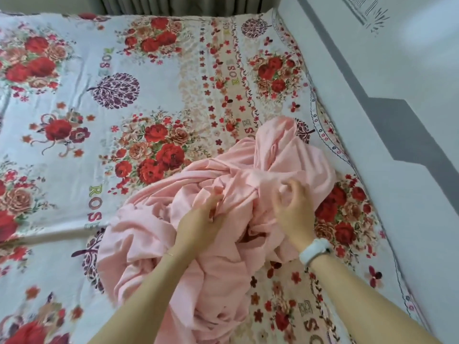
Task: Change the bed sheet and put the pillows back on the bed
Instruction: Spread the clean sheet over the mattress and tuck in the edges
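Bunched at five o'clock on the floral bed sheet, the soft, light pink sheet is gripped by her left hand while her right hand hovers half-curled, apparently empty; a hem looks the best hold.
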`<action>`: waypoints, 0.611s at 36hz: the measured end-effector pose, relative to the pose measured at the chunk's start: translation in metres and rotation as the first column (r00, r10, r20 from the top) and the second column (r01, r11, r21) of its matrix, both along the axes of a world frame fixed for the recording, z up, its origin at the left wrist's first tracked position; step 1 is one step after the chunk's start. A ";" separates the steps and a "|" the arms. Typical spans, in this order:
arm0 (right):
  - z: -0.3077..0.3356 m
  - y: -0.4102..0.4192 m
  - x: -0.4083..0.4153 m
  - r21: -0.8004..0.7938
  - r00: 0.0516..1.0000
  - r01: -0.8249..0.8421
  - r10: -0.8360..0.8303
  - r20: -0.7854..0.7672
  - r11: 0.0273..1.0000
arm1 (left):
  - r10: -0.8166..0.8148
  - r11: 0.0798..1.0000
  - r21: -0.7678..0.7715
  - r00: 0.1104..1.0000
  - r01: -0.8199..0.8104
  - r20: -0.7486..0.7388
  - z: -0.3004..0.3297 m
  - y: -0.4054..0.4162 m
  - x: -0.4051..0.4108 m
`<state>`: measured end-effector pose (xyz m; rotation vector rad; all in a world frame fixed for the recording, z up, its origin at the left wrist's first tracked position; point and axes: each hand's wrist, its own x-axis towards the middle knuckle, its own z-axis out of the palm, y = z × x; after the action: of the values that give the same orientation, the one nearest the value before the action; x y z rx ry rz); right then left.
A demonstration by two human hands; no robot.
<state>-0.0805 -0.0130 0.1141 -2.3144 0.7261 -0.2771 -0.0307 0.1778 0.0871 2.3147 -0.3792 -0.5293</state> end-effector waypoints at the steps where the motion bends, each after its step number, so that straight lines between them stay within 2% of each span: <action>1: -0.001 -0.009 0.008 -0.051 0.999 -0.025 0.027 0.044 0.998 | 0.014 1.000 -0.022 1.000 -0.014 0.024 -0.003 0.001 -0.006; 3: -0.003 -0.024 0.025 -0.106 0.988 -0.147 0.152 0.035 0.983 | 0.034 0.997 -0.069 0.998 -0.031 0.045 -0.005 0.002 -0.017; 5: -0.005 -0.033 0.043 -0.077 0.950 -0.303 0.296 -0.099 0.950 | 0.049 0.993 -0.108 0.999 -0.049 -0.006 -0.003 0.001 -0.023; 8: -0.010 -0.037 0.057 0.099 0.800 -0.521 0.526 -0.290 0.848 | 0.061 0.977 -0.198 0.993 -0.080 -0.097 0.003 -0.005 -0.023; 10: -0.007 -0.033 0.056 0.261 0.746 -0.552 0.609 -0.269 0.792 | 0.063 0.958 -0.271 0.990 -0.096 -0.128 0.012 -0.010 -0.020; 12: 0.000 -0.028 0.053 0.353 0.758 -0.531 0.618 -0.209 0.770 | 0.057 0.940 -0.327 0.988 -0.102 -0.144 0.019 -0.011 -0.017; 15: 0.014 -0.025 0.049 0.383 0.776 -0.547 0.622 -0.102 0.744 | 0.090 0.899 -0.408 0.980 -0.156 -0.178 0.033 -0.012 -0.012; 19: 0.039 -0.026 0.044 0.429 0.752 -0.581 0.658 -0.042 0.692 | 0.239 0.765 -0.539 0.933 -0.352 -0.270 0.053 -0.005 -0.007; 22: 0.060 -0.026 0.044 0.407 0.747 -0.614 0.664 0.025 0.676 | 0.178 0.813 -0.516 0.958 -0.272 -0.226 0.067 -0.001 -0.005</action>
<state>-0.0363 -0.0389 0.1744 -2.0458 -0.0331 0.3223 -0.0358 0.1766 0.1541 1.7167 -0.1393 -0.4249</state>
